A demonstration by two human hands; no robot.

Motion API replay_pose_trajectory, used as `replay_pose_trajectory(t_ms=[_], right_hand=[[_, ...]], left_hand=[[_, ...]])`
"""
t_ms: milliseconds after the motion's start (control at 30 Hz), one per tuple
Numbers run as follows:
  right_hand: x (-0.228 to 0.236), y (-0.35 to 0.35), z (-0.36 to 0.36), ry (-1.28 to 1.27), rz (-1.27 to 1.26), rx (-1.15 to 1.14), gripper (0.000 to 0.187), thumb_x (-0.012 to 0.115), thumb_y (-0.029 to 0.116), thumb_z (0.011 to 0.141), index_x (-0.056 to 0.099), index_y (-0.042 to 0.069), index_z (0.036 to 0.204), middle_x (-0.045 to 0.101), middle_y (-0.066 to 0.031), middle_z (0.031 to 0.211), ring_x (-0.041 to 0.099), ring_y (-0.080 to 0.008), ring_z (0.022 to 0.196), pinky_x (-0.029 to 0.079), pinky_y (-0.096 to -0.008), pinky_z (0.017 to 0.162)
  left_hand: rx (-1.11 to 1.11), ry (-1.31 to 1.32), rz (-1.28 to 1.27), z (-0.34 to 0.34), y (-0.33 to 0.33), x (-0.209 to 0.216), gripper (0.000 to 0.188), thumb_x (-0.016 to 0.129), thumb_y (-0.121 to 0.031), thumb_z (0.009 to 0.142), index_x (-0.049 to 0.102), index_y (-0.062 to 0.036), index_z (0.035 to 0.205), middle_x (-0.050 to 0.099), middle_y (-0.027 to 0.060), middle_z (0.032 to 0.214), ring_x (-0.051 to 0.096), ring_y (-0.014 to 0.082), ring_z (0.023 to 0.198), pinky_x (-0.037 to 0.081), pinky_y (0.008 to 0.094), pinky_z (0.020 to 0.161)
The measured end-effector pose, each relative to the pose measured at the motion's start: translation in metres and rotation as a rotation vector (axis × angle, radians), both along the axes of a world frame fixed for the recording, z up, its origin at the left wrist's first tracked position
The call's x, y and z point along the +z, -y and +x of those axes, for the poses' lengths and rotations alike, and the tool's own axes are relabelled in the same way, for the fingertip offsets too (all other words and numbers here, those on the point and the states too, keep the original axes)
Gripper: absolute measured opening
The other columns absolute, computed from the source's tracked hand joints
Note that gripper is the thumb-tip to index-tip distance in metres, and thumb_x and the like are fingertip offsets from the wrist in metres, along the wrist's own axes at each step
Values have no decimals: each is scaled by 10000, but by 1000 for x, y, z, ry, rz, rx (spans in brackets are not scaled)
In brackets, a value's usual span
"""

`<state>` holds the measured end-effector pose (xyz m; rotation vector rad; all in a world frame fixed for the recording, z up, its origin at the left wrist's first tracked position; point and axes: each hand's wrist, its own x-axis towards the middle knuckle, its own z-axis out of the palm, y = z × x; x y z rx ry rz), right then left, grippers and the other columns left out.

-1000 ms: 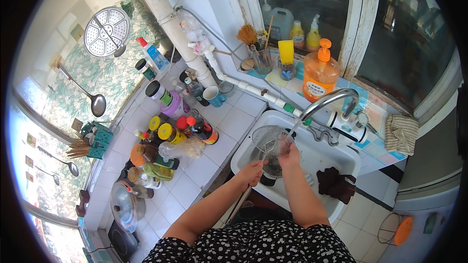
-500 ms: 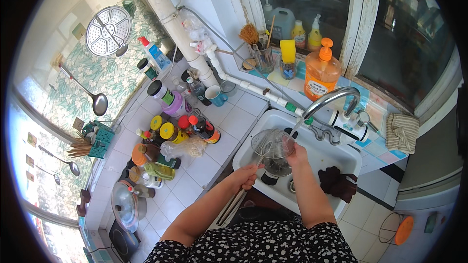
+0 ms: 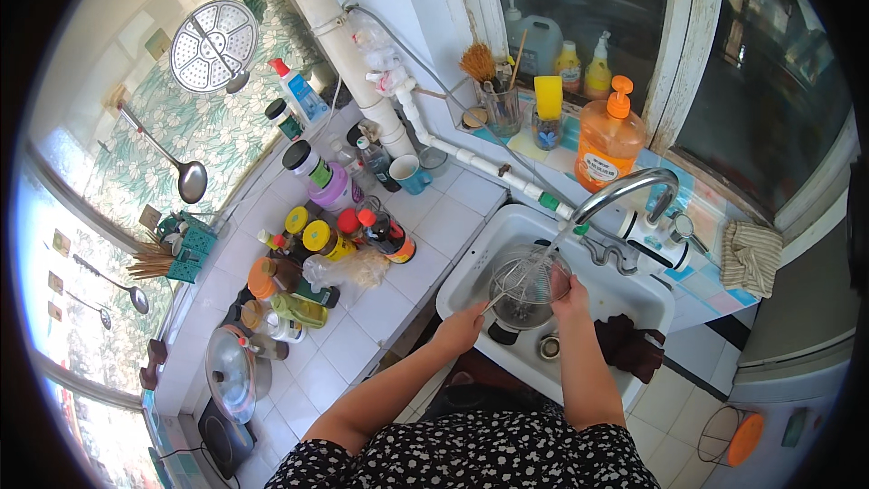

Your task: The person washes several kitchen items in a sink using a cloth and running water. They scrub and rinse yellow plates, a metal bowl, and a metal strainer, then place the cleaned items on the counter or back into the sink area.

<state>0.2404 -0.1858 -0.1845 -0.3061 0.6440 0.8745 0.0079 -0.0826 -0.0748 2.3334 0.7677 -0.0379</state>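
Note:
A round wire strainer is held over the white sink, under the stream from the curved metal faucet. My left hand is closed around its thin handle. At the strainer's right rim, my right hand grips the edge with fingers closed. Just below is a pot with a black handle, partly covered by the strainer. Whether anything lies in the strainer is too unclear to tell. A dark cloth hangs over the sink's right side.
An orange soap pump bottle stands behind the faucet, beside a cup with a yellow sponge. Several sauce bottles and jars, among them a dark bottle, crowd the tiled counter at left. A striped cloth lies at right.
The strainer has moved right and turned, now sitting directly under the water. My left hand has risen slightly, and my right hand has shifted right and down along the rim.

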Motion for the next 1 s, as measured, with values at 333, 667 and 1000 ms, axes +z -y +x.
replay_pose_trajectory(t_ms=[333, 667, 1000], right_hand=[[37, -7, -39, 322, -40, 237, 286, 441, 278, 937, 548, 52, 1075, 602, -71, 1067, 563, -215, 1006, 441, -367, 868], [22, -53, -80, 809, -263, 491, 497, 428, 374, 924, 368, 60, 1304, 363, -72, 1365, 325, -229, 1273, 175, -367, 1072], [20, 16, -32, 2474, -1122, 1191, 525, 363, 327, 928, 250, 121, 1397, 178, -59, 1473, 142, -215, 1364, 113, -446, 1096]], left_hand=[[2, -64, 179, 15, 3, -23, 374, 438, -168, 877, 446, -107, 1246, 591, 201, 988, 585, 402, 829, 468, 485, 716], [-33, 288, -101, 15, -14, -89, 412, 397, -153, 887, 430, -178, 1297, 544, 95, 771, 550, 237, 589, 435, 359, 493], [315, -183, -1011, -7, -8, 6, 469, 397, -176, 908, 352, -248, 1370, 367, -45, 630, 288, 50, 467, 246, 197, 398]])
